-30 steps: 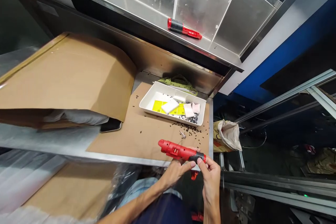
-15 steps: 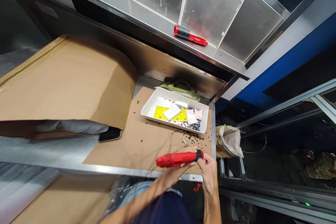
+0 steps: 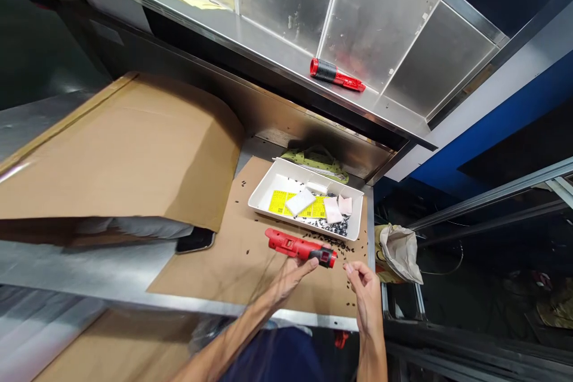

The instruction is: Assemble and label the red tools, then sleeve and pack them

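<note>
My left hand [image 3: 295, 271] is closed round a long red-and-black tubular plastic part [image 3: 290, 246], thumb on its black band. The part lies nearly level, its black-banded end pointing right, above the brown cardboard sheet [image 3: 215, 274]. Just right of that end, and apart from it, is my right hand [image 3: 366, 286]. Its thumb and fingertips are pinched together, and anything between them is too small to make out. Beyond the part stands a white tray [image 3: 259, 206] with small black pieces, white and pale pink pads and a yellow printed sheet. More small black pieces [image 3: 342, 246] lie loose before it.
A similar red-and-black part [image 3: 336, 76] lies on the metal ledge. A large cardboard box [image 3: 134, 155] takes up the left, with a dark phone-like object [image 3: 196, 240] at its opening. Behind the tray is a green pouch [image 3: 320, 162]. An open paper bag [image 3: 398, 248] stands right of the table edge.
My right hand has come away from the black end of the part and moved right. My left hand keeps the part, now turned and farther forward. The view has shifted slightly.
</note>
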Motion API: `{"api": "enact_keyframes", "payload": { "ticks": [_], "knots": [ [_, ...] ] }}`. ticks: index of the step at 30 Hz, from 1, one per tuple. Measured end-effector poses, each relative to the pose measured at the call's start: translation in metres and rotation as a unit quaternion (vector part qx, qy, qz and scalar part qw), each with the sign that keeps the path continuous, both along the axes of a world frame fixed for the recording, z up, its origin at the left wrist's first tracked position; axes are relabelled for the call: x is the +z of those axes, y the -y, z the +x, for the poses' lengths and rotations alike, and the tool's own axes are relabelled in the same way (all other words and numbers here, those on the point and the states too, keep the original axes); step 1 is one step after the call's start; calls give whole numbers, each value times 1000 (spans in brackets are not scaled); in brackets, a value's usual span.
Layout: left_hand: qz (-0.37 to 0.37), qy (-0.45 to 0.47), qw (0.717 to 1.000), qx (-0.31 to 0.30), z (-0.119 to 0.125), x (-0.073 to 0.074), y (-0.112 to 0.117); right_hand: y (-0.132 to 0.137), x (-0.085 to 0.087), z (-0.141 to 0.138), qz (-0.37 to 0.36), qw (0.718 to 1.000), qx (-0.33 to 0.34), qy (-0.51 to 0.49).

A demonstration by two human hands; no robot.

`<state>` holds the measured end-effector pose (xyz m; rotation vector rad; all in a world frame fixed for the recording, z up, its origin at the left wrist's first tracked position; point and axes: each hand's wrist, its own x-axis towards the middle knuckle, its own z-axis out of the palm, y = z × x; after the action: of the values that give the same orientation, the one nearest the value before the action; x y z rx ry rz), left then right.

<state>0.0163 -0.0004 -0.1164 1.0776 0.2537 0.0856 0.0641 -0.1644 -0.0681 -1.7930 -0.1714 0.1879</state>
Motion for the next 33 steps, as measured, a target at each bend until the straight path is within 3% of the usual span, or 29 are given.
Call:
{"api": "enact_keyframes", "payload": {
  "ticks": [3,6,11,16,20,24,27,30,33],
  "knots": [
    [-41,-6,999,6,1,3,-3,-7,6,-3,-28,998,-46,42],
    [-62,-13,998,12,0,6,-2,-24,6,-11,-50,996,-33,70],
    [-47,-27,998,13,0,7,0,-46,-10,-21,-11,999,-26,31],
    [-40,-30,999,4,4,8,-4,-49,-20,-20,9,1000,8,16],
    [-61,-28,998,-9,4,7,-7,-48,-24,-19,-56,993,28,96],
    [-105,-24,994,-30,-1,7,-13,-46,-30,-21,-151,962,48,223],
    [-133,-11,990,-35,0,12,-22,-40,-36,-19,-153,949,52,272],
    [14,-17,1000,-18,7,22,-38,-26,-45,-3,-134,955,2,265],
    [177,-18,984,6,21,33,-59,-6,-58,25,-221,952,3,214]
  ]
}}
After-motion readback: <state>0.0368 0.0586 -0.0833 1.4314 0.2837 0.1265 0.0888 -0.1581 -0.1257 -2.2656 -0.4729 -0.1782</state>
